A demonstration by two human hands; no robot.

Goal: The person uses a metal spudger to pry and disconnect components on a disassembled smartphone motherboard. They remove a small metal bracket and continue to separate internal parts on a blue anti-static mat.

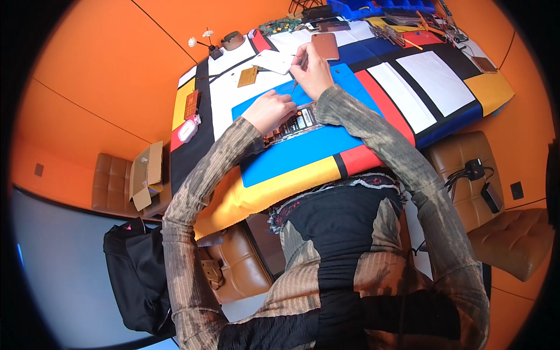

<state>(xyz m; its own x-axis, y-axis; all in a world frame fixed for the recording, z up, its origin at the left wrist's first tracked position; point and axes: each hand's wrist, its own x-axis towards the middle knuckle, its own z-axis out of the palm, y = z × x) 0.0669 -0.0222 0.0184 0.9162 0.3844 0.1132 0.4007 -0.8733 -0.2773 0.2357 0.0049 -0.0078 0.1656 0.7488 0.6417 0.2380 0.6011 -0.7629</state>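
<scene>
An opened electronic device (304, 119), its dark battery and circuit parts exposed, lies on the blue mat (291, 154) in front of me. My left hand (271, 111) rests over its far left part with the fingers curled in. Whatever those fingertips hold, if anything, is hidden. Above the far edge of the device, my right hand (315, 73) pinches a slim, dark, pointed tool (295, 85) with its tip slanting down. Too little of the tool shows to tell its exact kind.
Beyond my hands lie a gold card (248, 76), a white panel (273, 61) and a brown phone-shaped piece (325, 46). White sheets (434, 83) are on the right, hand tools (394, 36) at the far right. A white earbud case (188, 131) sits on the left edge.
</scene>
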